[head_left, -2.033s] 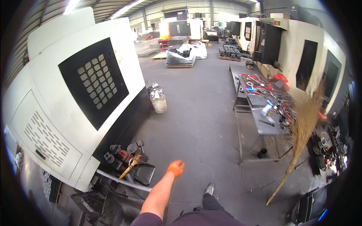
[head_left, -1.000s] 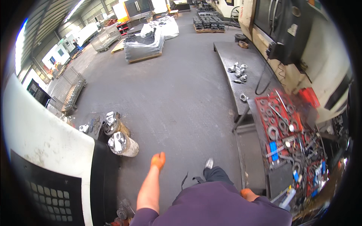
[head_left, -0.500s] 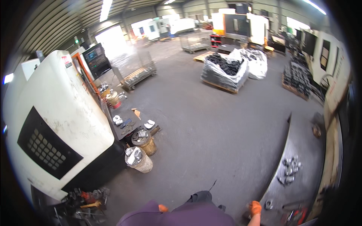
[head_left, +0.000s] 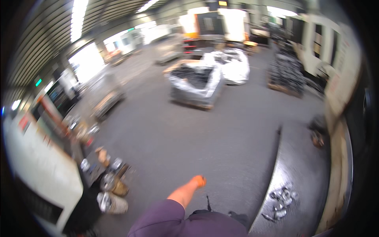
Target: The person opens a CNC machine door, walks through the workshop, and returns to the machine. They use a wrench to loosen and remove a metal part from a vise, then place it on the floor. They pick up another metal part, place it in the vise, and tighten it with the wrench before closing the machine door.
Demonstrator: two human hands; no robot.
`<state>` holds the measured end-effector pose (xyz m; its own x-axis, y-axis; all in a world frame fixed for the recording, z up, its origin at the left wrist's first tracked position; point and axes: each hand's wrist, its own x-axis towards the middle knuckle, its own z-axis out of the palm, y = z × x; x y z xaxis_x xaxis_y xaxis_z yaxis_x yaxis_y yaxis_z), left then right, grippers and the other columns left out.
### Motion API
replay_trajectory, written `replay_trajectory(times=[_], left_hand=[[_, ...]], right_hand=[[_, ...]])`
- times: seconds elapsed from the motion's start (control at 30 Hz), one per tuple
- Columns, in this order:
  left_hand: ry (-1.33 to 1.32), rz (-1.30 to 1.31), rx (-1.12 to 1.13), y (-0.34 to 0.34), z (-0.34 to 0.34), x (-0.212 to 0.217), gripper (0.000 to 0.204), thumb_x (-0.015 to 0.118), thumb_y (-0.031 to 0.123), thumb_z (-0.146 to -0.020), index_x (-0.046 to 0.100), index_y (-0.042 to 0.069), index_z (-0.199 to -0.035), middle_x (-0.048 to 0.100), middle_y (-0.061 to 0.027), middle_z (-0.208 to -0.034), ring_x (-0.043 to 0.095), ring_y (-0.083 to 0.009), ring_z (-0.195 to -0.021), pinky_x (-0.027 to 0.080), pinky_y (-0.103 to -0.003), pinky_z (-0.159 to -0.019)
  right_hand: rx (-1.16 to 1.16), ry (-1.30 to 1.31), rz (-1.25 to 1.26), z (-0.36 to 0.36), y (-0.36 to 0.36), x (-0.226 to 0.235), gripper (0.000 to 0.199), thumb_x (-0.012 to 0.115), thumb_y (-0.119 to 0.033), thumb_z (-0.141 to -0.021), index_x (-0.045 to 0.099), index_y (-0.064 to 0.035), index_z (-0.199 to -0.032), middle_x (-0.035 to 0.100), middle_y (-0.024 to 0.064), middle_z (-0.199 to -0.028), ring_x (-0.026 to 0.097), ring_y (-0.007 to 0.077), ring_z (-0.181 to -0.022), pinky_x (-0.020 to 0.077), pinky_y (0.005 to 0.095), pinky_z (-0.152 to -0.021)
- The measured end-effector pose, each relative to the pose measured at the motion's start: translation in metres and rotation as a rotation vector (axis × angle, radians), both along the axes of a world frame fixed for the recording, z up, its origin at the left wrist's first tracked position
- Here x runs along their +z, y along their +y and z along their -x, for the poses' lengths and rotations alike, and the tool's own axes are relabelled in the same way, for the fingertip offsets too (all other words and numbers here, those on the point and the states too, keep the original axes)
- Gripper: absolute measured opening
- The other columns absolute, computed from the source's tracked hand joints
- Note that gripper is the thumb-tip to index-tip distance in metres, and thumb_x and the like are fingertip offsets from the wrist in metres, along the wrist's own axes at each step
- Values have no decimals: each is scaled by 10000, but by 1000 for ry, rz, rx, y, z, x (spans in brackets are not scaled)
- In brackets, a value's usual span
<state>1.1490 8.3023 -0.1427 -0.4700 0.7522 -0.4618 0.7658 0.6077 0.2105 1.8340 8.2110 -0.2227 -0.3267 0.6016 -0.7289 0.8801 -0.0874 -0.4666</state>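
My left hand (head_left: 199, 181), in an orange glove, is held out ahead of my body above the grey floor. Its fingers look curled into a loose fist, and nothing shows sticking out of it. The bare forearm and purple sleeve lead back to the lower edge. My right hand is out of the picture. On the right, nearest my body, stands a metal-topped table (head_left: 292, 156) with a loose pile of shiny metal parts (head_left: 282, 201) on it.
At left, filled buckets (head_left: 114, 203) stand by a white machine (head_left: 43, 166). Ahead sits a plastic-wrapped pallet bin (head_left: 195, 89) of dark parts, beside a white bulk bag (head_left: 235, 67). Stacked dark parts (head_left: 286, 75) and another machine (head_left: 335, 59) line the right. A wheeled cart (head_left: 106, 102) is far left.
My view has turned and moved forward, so the table's parts are closer. My left hand has swung out forward from beside my body. The right hand has left the picture.
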Motion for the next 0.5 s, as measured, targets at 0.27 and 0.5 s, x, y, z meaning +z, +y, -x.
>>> replay_trajectory(times=[0.27, 0.5], left_hand=[[-739, -583, -105, 480, -286, 171, 352, 442, 338, -1054, 610, 32, -1006, 579, -12, -836, 533, -121, -800, 467, -324, -762], [-820, -434, -307, 642, -479, 148, 451, 585, 329, -1006, 565, 35, -1347, 623, -68, -1237, 542, -175, -1157, 420, -323, -1030]], right_hand=[[-188, -330, 2, -165, 78, -33, 291, 758, -228, -758, 761, -43, -982, 711, 208, -1090, 679, 382, -1056, 552, 448, -889], [-1273, 135, -375, -252, 459, 109, 521, 525, -443, -926, 665, -27, -1205, 648, 231, -1251, 602, 386, -1184, 467, 425, -1011]])
